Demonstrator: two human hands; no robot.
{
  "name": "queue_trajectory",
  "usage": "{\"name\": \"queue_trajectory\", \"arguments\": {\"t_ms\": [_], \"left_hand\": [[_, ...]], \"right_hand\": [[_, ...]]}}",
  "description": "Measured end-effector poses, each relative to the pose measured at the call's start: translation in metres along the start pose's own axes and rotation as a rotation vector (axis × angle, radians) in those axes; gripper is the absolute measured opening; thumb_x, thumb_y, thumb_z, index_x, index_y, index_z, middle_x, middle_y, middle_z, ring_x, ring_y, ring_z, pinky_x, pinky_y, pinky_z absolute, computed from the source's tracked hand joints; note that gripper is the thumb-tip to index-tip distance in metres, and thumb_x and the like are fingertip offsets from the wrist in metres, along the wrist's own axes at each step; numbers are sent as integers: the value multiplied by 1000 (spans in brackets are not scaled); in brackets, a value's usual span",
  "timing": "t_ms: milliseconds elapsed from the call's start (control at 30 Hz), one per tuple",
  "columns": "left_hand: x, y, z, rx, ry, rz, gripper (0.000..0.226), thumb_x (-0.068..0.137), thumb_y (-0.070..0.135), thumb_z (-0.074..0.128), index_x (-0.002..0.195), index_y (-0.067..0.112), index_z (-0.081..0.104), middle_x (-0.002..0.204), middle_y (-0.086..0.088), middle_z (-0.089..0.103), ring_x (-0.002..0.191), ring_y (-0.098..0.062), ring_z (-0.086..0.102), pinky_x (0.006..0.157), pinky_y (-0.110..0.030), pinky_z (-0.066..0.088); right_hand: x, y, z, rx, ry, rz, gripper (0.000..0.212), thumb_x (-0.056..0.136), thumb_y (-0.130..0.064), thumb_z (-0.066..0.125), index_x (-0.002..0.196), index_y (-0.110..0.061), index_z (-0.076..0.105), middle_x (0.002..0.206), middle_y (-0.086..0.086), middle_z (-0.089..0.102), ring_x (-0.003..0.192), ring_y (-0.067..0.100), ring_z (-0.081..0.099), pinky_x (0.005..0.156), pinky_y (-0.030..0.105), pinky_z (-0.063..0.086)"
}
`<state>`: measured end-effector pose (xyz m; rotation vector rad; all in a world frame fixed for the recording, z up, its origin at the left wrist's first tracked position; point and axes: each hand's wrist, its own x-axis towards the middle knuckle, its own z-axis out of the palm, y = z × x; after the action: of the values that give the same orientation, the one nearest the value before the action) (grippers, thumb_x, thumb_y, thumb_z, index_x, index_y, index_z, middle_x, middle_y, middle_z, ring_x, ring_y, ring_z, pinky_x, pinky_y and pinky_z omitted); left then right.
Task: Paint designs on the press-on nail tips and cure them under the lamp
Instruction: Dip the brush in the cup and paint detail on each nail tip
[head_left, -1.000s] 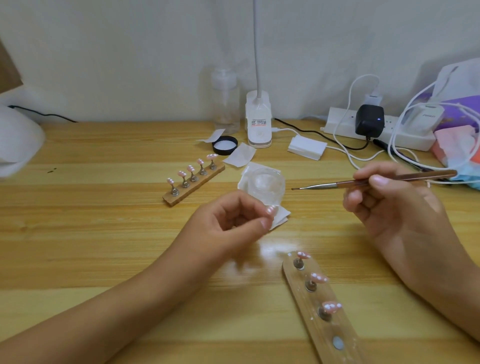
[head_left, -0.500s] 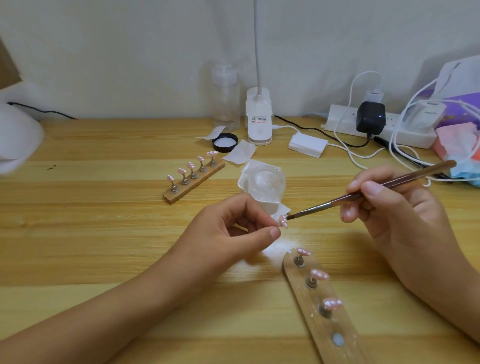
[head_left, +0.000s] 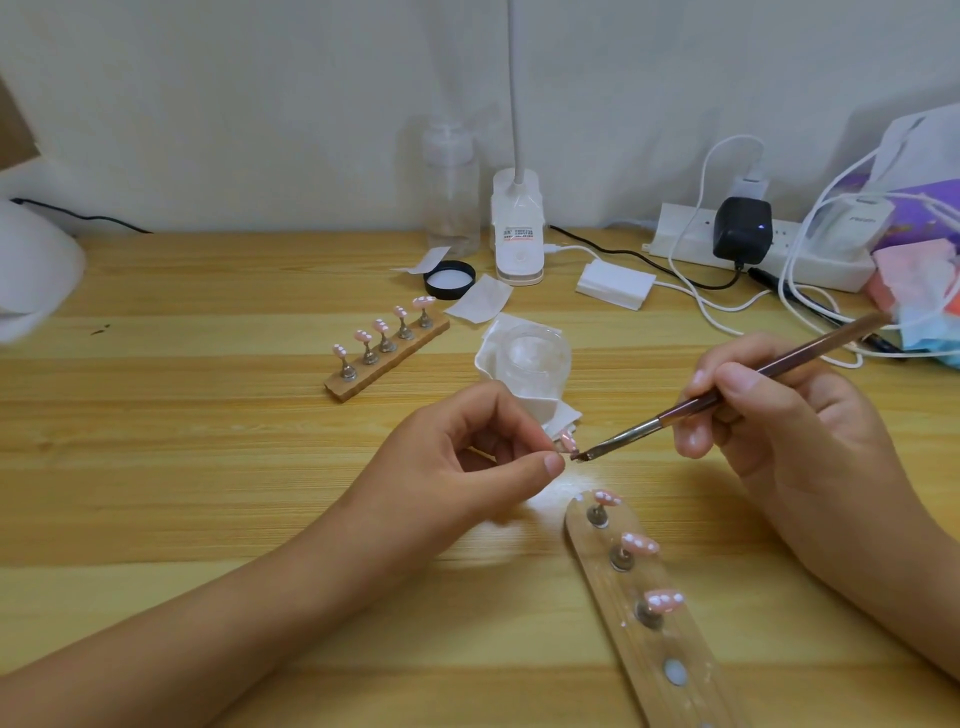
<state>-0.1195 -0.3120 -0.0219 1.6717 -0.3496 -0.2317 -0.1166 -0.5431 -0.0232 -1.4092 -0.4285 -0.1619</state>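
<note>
Nearest, I see the long wooden nail stand (head_left: 636, 584) cut off at the bottom edge. The left hand (head_left: 467, 462) pinches a small pink nail tip (head_left: 569, 442), half hidden by fingertips. The right hand (head_left: 779, 415) grips a thin brown brush (head_left: 639, 427), its bristles touching the tip. Below is a pale striped wooden table (head_left: 208, 467), with a white wall (head_left: 260, 104) far behind.

My one view, a wide-angle head-worn camera, faces forward and down, close over the left hand (head_left: 462, 462) and right hand (head_left: 784, 426) at a wooden table (head_left: 197, 467).

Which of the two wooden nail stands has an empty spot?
The near stand, by the right hand: its fourth mount is bare. The far stand is full.
</note>
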Motion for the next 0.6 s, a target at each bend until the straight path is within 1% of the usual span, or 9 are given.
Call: {"name": "queue_trajectory", "arguments": {"t_ms": [100, 167, 267, 333, 400, 433, 500, 533, 600], "left_hand": [[0, 0, 0, -31, -18, -18, 6, 76, 20, 72, 76, 23, 68, 83, -3, 71, 73, -9, 64, 66, -21, 54], [0, 0, 0, -40, -26, -14, 5, 77, 17, 72, 77, 21, 68, 83, 1, 71, 73, -8, 65, 66, -22, 54], [0, 1, 0, -33, -26, -5, 6, 77, 16, 71, 76, 21, 68, 85, -9, 71, 72, -10, 63, 64, -22, 53], [-1, 1, 0, -34, -28, -9, 5, 77, 17, 71, 76, 20, 68, 90, -15, 70, 72, -12, 62, 63, -23, 53], [-1, 1, 0, -36, -30, -7, 5, 77, 17, 71, 75, 20, 67, 87, -15, 69, 69, -11, 60, 61, -22, 51], [-1, 1, 0, -33, -28, -3, 6, 77, 16, 71, 75, 20, 67, 81, -10, 69, 68, -10, 59, 60, -20, 49], [-1, 1, 0, -29, -21, 2, 8, 76, 16, 71, 73, 23, 67, 71, 3, 66, 64, -7, 58, 59, -18, 47], [-1, 0, 0, -28, -18, 2, 9, 76, 17, 71, 72, 23, 67, 71, 5, 65, 64, -7, 58, 59, -18, 47], [-1, -1, 0, -26, -10, 3, 8, 76, 18, 72, 72, 24, 67, 74, 2, 68, 68, -7, 60, 60, -18, 48]], "right_hand": [[1, 0, -2, 16, 28, -21, 10, 85, -33, 67, 81, -25, 70, 66, -1, 61, 64, 14, 60, 67, 19, 51], [1, 1, -3, 22, 48, -32, 13, 87, -28, 58, 83, -26, 70, 68, -1, 62, 66, 14, 61, 70, 20, 52], [0, 3, -4, -6, 39, -31, 15, 87, -28, 56, 84, -27, 70, 70, -1, 63, 70, 15, 62, 75, 21, 52], [0, 1, -2, -40, 15, -34, 9, 86, -34, 65, 86, -27, 70, 72, -1, 64, 72, 15, 63, 77, 22, 52], [-1, 0, -1, -77, -2, -24, 22, 82, -48, 70, 87, -27, 70, 75, -3, 64, 73, 15, 63, 78, 23, 52], [-1, 0, -1, -84, -9, -23, 22, 82, -48, 70, 86, -27, 70, 75, -3, 64, 72, 16, 63, 77, 23, 52], [-1, 1, -1, -81, -16, -30, 11, 85, -35, 65, 83, -25, 69, 74, -2, 62, 69, 16, 61, 74, 23, 51], [-1, 2, -2, -76, -14, -29, 12, 85, -30, 59, 81, -25, 69, 73, -1, 61, 67, 16, 60, 72, 22, 50], [-1, 2, -2, -71, -13, -18, 16, 83, -27, 54, 78, -25, 69, 70, -1, 60, 64, 15, 59, 69, 21, 50]]}}
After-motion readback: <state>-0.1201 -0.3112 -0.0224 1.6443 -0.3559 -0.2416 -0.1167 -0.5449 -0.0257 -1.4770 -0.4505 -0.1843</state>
